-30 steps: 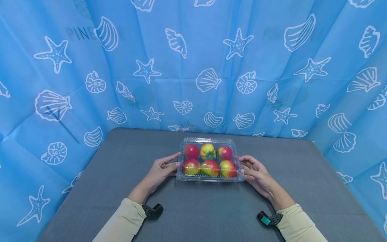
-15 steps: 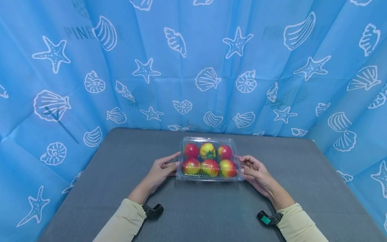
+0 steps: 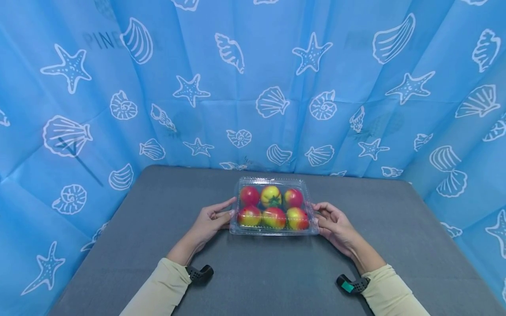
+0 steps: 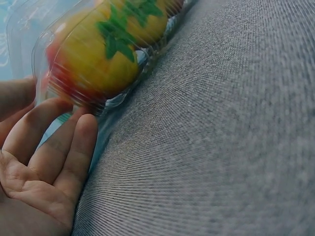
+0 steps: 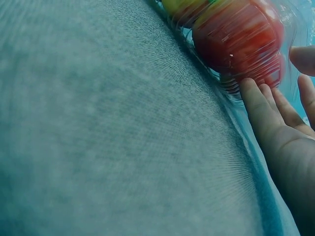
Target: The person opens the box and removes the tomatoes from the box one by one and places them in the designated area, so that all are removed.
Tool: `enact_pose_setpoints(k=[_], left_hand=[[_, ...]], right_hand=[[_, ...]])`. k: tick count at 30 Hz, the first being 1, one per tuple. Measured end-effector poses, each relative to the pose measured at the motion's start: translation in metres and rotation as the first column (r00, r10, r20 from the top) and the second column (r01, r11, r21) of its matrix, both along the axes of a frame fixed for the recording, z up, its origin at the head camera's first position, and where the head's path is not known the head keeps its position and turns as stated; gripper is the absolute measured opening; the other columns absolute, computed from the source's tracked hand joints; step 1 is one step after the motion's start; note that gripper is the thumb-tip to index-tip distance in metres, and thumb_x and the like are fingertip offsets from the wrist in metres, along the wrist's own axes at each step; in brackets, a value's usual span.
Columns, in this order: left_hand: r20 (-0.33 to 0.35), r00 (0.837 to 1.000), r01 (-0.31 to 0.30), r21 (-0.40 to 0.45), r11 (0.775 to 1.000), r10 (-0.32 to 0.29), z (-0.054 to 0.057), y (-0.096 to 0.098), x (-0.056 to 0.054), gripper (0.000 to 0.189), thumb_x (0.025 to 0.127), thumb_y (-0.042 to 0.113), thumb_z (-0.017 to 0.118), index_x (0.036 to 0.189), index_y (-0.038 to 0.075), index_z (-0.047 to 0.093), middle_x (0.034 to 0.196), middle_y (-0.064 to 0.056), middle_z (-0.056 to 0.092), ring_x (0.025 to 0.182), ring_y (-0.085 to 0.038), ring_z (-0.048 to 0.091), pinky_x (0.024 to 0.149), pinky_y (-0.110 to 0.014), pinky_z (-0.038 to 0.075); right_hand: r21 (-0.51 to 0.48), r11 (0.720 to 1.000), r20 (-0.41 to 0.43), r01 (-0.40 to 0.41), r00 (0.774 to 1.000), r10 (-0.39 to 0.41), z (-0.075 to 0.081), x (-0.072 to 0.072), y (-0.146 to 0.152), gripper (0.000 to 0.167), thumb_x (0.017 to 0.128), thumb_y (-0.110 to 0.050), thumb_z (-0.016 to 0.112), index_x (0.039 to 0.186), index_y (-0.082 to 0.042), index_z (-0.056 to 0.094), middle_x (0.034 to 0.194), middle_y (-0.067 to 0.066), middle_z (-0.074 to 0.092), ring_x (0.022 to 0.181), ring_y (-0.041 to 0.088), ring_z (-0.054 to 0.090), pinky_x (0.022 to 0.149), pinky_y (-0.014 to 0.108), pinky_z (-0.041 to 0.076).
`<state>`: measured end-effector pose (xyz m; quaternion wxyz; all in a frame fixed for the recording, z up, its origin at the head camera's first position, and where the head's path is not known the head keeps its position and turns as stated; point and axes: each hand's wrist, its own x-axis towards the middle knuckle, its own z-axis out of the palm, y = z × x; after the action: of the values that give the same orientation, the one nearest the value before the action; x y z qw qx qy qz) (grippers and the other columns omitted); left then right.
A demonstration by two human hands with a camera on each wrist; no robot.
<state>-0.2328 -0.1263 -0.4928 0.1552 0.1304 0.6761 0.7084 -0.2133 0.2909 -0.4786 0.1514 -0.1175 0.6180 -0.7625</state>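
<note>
A clear plastic clamshell box (image 3: pixel 272 231) with its lid down sits near the far middle of the table in the head view. Inside, red-and-yellow apple-like fruits (image 3: pixel 274 218) lie in two rows; green leaves (image 4: pixel 115 39) show on some in the left wrist view. My left hand (image 3: pixel 209 221) holds the box's left end, fingertips low against its wall. At the opposite end, my right hand (image 3: pixel 336 226) grips the box the same way, its fingers touching the lower wall in the right wrist view. Whether the base touches the cloth everywhere, I cannot tell.
A grey cloth-covered table (image 3: pixel 272 276) extends to both sides and in front of the box. Close behind its far edge hangs a blue curtain (image 3: pixel 253 123) with white shell and starfish prints. Black wrist straps (image 3: pixel 201 275) sit at both beige sleeves (image 3: pixel 160 289).
</note>
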Motion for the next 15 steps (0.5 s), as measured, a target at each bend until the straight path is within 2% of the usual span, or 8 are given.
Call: enact_pose_setpoints(k=[8,15], left_hand=[[0.023,1.0,-0.015,-0.004,1.0,0.015,-0.0001,0.0,0.0002,0.057,0.106,0.022,0.068,0.16,0.018,0.049,0.152,-0.009,0.061,0.131,-0.007,0.066,0.098,-0.032,0.062],[0.011,1.0,-0.003,0.005,1.0,0.003,0.0013,0.0002,-0.0001,0.057,0.106,0.021,0.068,0.16,0.017,0.049,0.154,-0.009,0.059,0.133,-0.009,0.065,0.098,-0.032,0.062]], right_hand=[[0.006,1.0,0.01,0.004,1.0,-0.004,0.0,-0.0001,-0.0011,0.024,0.108,-0.001,0.054,0.13,-0.012,0.053,0.128,-0.002,0.062,0.115,0.007,0.067,0.089,0.028,0.063],[0.015,1.0,0.006,0.007,1.0,-0.007,-0.0002,0.0001,-0.0012,0.022,0.108,-0.001,0.054,0.126,-0.013,0.055,0.132,-0.001,0.06,0.114,0.008,0.067,0.089,0.028,0.063]])
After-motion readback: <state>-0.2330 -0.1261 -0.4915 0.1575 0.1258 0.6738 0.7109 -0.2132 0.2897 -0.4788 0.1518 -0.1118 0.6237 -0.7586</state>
